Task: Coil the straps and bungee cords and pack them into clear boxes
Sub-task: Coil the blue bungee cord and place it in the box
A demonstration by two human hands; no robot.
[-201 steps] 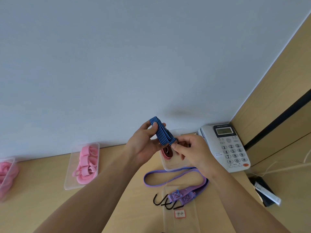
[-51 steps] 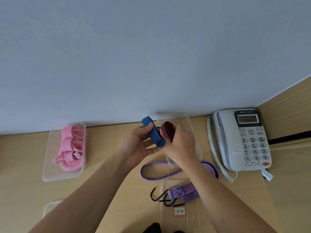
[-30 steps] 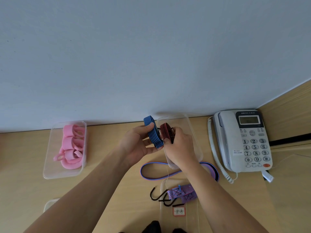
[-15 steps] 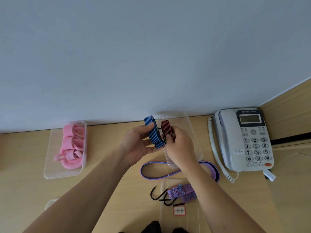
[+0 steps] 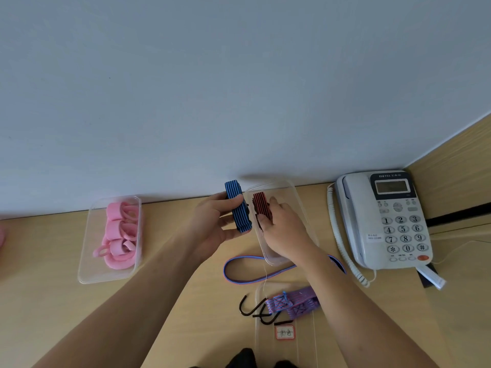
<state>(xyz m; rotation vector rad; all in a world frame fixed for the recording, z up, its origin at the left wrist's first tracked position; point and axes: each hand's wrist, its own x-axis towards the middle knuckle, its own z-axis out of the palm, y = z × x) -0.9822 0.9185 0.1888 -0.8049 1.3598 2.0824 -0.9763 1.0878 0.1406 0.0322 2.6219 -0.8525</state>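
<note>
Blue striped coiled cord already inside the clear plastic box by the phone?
No, the left hand grips the blue striped coiled cord outside the clear plastic box, left of its wall.

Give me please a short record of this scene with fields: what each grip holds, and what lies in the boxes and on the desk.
left grip: holds blue striped coil, outside the box
right grip: pinches red striped coil within clear box; bottom contact unclear
left box: pink straps, coiled
desk: purple strap with black hooks, uncoiled
</note>
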